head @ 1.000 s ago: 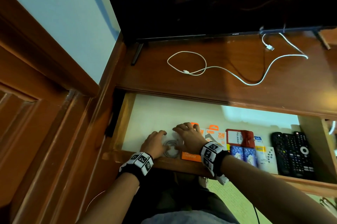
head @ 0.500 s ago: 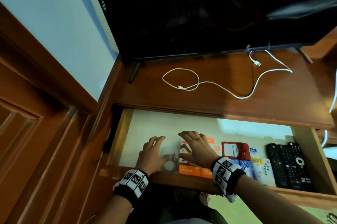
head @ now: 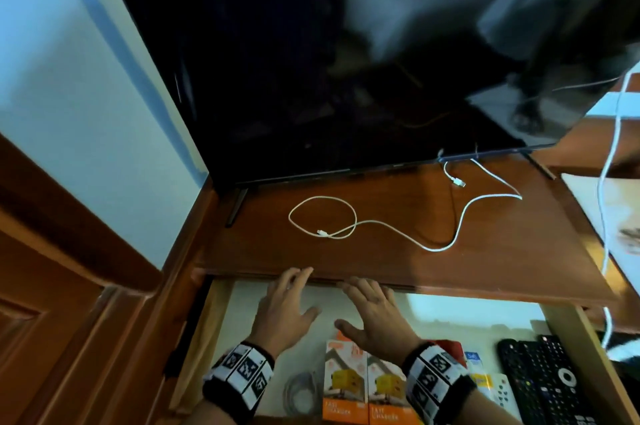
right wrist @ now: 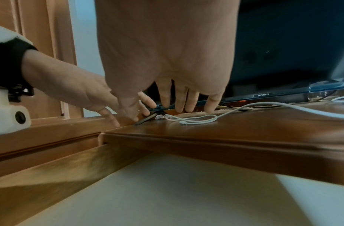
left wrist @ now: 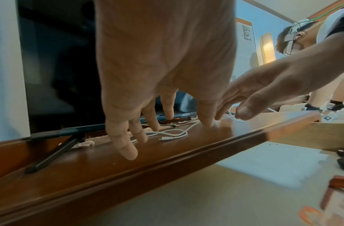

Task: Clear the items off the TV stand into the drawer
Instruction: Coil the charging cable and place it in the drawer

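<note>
**Both hands rising out of the drawer toward the cable**

The white cable (head: pixel 353 222) is lying loose on the TV stand's wooden surface (head: pixel 381 262), looped once with a plug end resting inside the loop, just beyond the fingertips of both hands. From the loop it is trailing away to the right of the right hand and back toward the TV (head: pixel 311 78), where another plug end is lying on the wood.

The left hand (head: pixel 285 310) and the right hand (head: pixel 374 315) are reaching side by side, palms down, fingers spread wide and straight, holding nothing. Their fingertips are crossing the front edge of the surface; whether they are touching the wood cannot be told. Half a second ago both hands were lying low in the open drawer (head: pixel 221 314), on the coiled cable (head: pixel 301 393) and the orange charger boxes (head: pixel 363 390); now they are lifted clear, and those things are sitting behind the wrists, near the drawer's front.

To the right of the right hand, still inside the drawer, a red packet (head: pixel 453 348), small white packets (head: pixel 485 383) and black remotes (head: pixel 547 379) are lying in a row.
</note>
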